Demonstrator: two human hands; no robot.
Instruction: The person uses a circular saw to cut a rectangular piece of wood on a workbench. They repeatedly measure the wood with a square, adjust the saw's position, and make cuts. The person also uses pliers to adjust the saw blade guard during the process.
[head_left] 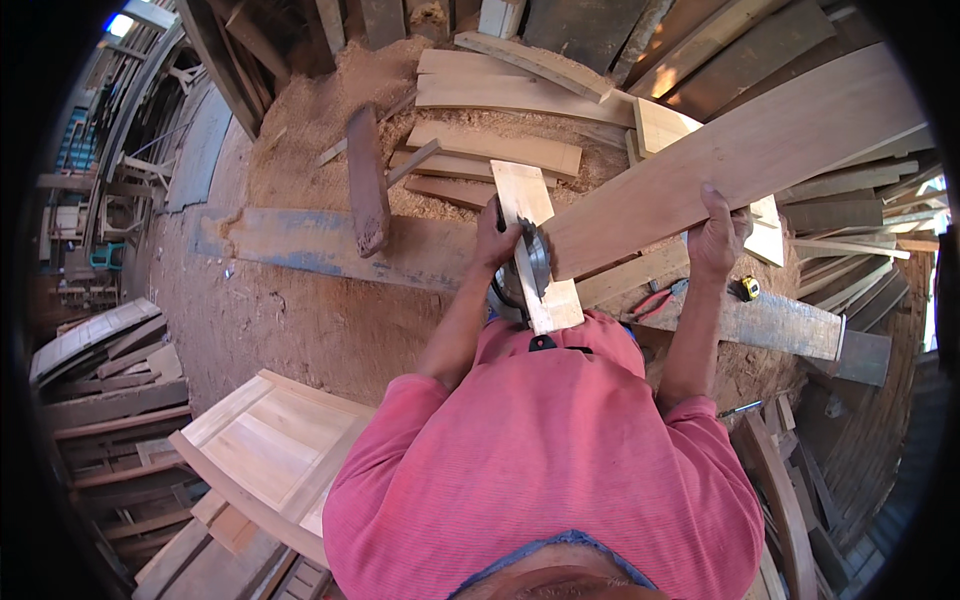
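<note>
Two hands, both busy. L hand (pixel 495 243) grips the L edge of a pale board (pixel 517 182) w/ a blade (pixel 538 262) showing at its middle; can't see what's under the fingers. R hand (pixel 716 237) holds the plank (pixel 720 150) by its near edge, thumb on top. Plank lies ahead of & btwn the hands, long axis running up-R from the blade, crosswise to the board. Key relation, I'd judge: plank's L end vs. blade, right beside it, contact unclear. L hand's nearer that end; R hand's approx. midway along. Pliers (pixel 655 300) & tape (pixel 748 288) lie either side of R forearm (pixel 695 340).
</note>
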